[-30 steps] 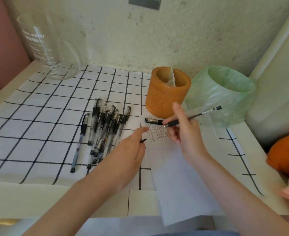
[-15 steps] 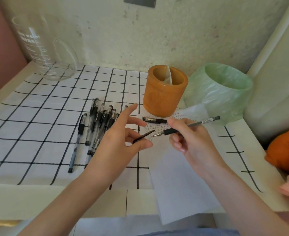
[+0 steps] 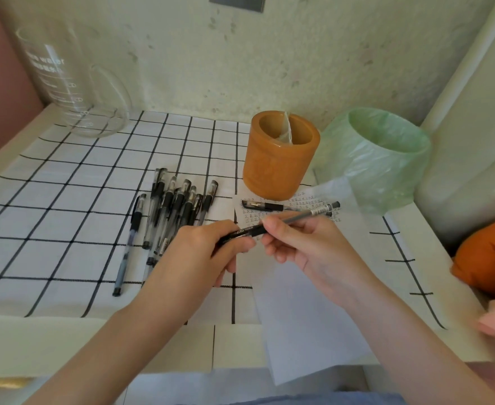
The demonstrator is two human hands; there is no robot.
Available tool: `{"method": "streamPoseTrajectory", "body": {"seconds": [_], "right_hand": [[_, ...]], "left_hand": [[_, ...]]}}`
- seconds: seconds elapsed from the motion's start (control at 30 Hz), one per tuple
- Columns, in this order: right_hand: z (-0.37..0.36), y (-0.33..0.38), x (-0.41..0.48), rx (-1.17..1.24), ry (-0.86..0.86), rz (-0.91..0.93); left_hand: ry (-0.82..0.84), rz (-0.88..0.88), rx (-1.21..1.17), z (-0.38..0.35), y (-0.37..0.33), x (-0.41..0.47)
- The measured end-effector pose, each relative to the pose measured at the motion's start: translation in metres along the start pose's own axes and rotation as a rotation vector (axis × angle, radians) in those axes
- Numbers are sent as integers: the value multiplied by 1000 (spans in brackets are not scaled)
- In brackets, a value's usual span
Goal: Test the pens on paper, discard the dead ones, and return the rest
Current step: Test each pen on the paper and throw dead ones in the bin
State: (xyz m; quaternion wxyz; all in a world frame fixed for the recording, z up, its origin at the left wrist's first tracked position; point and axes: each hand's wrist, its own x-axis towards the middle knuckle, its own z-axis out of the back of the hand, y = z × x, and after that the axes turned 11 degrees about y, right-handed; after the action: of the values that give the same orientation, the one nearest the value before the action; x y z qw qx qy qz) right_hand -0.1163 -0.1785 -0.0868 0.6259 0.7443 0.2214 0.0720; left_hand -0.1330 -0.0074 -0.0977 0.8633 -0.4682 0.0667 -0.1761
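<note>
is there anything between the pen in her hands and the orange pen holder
Nothing visible blocks it. The pen, held by both the left hand and right hand, sits just in front of the orange pen holder; only the test paper and a second pen lie flat between them.

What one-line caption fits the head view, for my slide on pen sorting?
Both hands, left and right, cap a black gel pen over the scribbled white paper sheet.

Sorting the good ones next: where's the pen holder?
The orange pen holder stands toward the table's back right, left of the green-bagged bin, at the paper's far end.
</note>
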Motion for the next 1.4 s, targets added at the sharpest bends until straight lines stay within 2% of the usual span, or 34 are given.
{"method": "streamPoseTrajectory", "body": {"seconds": [0.23, 0.4, 0.53, 0.6, 0.73, 0.93, 1.03, 1.1, 1.2, 1.3, 1.4], "right_hand": [[1, -6, 0, 15, 5, -35], [-7, -10, 3, 108, -3, -51], [-1, -9, 7, 228, -143, -128], [4, -7, 8, 348, -150, -165], [9, -7, 9, 478, -127, -210], [21, -5, 13, 565, -226, -111], [22, -7, 14, 565, -271, -79], [20, -8, 13, 479, -266, -63], [11, -9, 12, 187, -230, 1], [1, -12, 12, -367, -160, 157], [-5, -19, 14, -913, -81, 299]], "left_hand": [[8, -29, 73, -4, 6, -1], [47, 48, 180, -3, -4, -2], [-116, 122, 491, 0, 1, -2], [-183, 129, 602, 2, 6, -4], [-147, 242, 715, 3, 11, -7], [-110, 311, 855, 0, 14, -5], [-127, 334, 807, -1, 12, -3], [-157, 334, 702, -1, 11, 0], [-214, 339, 414, 6, 6, 2], [-179, 358, 94, 13, -4, 3], [-92, 352, -106, 13, -11, 4]]}}
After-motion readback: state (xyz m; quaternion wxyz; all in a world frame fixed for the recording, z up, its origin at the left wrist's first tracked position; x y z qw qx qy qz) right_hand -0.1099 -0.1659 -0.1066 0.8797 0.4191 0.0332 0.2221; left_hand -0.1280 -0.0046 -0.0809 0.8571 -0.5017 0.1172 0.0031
